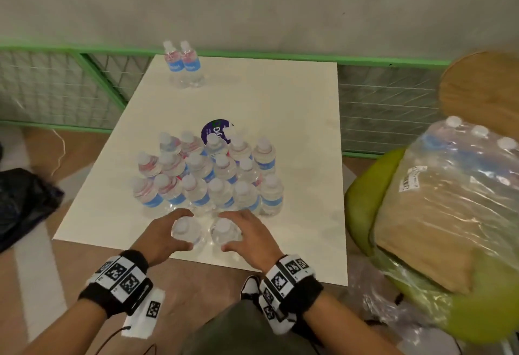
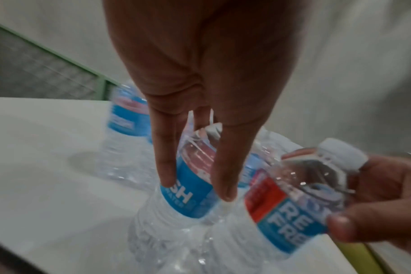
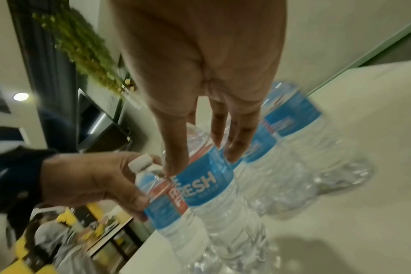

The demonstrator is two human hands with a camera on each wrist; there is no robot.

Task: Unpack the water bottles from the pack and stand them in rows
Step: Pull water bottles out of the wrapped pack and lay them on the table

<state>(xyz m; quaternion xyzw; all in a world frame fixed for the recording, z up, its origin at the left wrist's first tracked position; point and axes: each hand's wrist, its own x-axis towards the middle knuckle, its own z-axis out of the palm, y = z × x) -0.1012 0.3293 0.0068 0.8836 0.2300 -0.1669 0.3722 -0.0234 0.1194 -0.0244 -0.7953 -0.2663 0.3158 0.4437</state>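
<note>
Water bottles, clear plastic with blue labels and white caps: left hand (image 1: 161, 235) grips one (image 1: 186, 232), right hand (image 1: 250, 235) another (image 1: 224, 232), lower centre, on white table (image 1: 309, 158) before the standing cluster (image 1: 209, 175).

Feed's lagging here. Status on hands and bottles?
Left hand grips a bottle, right hand grips another, both at the table's near edge. Rows stand just behind. Pack on the chair, still holds bottles.
</note>
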